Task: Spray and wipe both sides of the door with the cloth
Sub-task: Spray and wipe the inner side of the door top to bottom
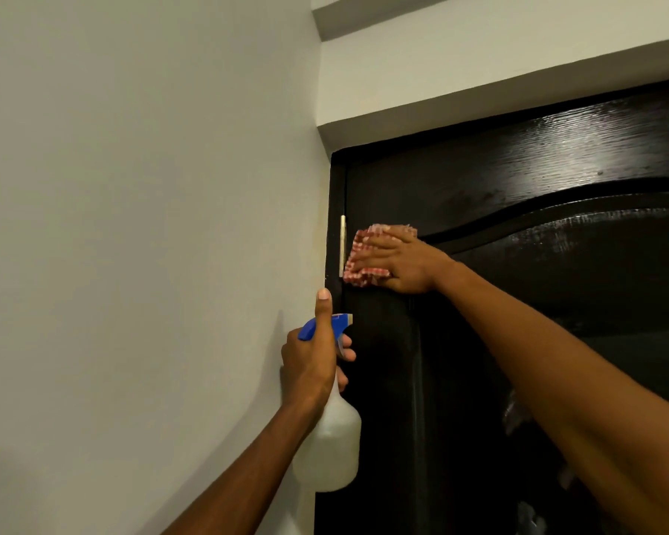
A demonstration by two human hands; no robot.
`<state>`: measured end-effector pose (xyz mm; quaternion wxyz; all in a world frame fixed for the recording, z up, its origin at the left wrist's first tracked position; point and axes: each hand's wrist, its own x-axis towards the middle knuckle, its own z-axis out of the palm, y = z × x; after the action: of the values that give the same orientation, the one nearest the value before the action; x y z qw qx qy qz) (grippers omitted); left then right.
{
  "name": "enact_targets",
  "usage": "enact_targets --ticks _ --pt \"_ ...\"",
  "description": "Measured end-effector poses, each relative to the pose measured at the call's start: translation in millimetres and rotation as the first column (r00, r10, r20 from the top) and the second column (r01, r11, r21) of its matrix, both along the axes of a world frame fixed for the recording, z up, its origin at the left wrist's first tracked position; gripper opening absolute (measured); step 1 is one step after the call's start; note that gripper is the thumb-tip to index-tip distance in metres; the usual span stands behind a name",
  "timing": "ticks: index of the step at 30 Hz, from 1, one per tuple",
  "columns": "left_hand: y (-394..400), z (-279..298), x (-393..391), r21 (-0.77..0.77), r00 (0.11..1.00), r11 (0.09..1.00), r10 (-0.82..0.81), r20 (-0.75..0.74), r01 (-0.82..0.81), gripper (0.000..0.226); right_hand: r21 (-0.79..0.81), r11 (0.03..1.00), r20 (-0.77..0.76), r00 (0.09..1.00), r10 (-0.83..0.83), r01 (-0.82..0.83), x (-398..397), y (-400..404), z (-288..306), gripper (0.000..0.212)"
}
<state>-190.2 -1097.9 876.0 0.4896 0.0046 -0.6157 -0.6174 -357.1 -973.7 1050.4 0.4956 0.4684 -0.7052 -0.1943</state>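
A dark glossy door point(537, 264) with a curved raised panel fills the right side. My right hand point(398, 262) presses a red-and-white checked cloth point(362, 260) flat against the door's upper left area, just beside the brass hinge point(342, 245). Below it, my left hand point(315, 357) grips the neck of a translucent white spray bottle point(331, 446) with a blue head point(333, 326). The thumb sticks up and the nozzle points at the door's hinge edge.
A pale grey wall point(143, 245) takes up the left half, meeting the dark door frame point(335, 210). A white lintel point(479, 83) and ceiling step run above the door. Faint reflections show low on the door's right side.
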Motion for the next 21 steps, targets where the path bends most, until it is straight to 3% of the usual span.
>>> enact_targets --ticks 4,8,11,18,21 --pt "0 28 1 0.0 0.999 1.0 0.006 -0.054 -0.006 0.082 -0.265 0.961 -0.025 0.996 -0.088 0.078 1 -28 33 0.059" --pt "-8 37 -1 -0.005 0.998 1.0 0.011 -0.066 -0.011 0.072 -0.343 0.939 -0.046 0.999 -0.026 0.009 -3 -44 12 0.062" --pt "-11 30 -3 -0.002 0.997 0.999 0.044 -0.066 -0.044 0.068 -0.244 0.969 -0.031 0.999 0.034 -0.041 -4 -34 -18 0.061" --pt "-2 0 2 -0.007 0.999 0.999 0.035 -0.021 -0.036 0.071 0.164 0.986 -0.023 0.999 0.046 -0.042 -9 10 -129 0.059" --pt "5 6 4 -0.026 0.999 0.999 0.031 -0.024 -0.032 0.071 0.152 0.988 -0.11 0.994 0.011 0.006 -16 45 -125 0.06"
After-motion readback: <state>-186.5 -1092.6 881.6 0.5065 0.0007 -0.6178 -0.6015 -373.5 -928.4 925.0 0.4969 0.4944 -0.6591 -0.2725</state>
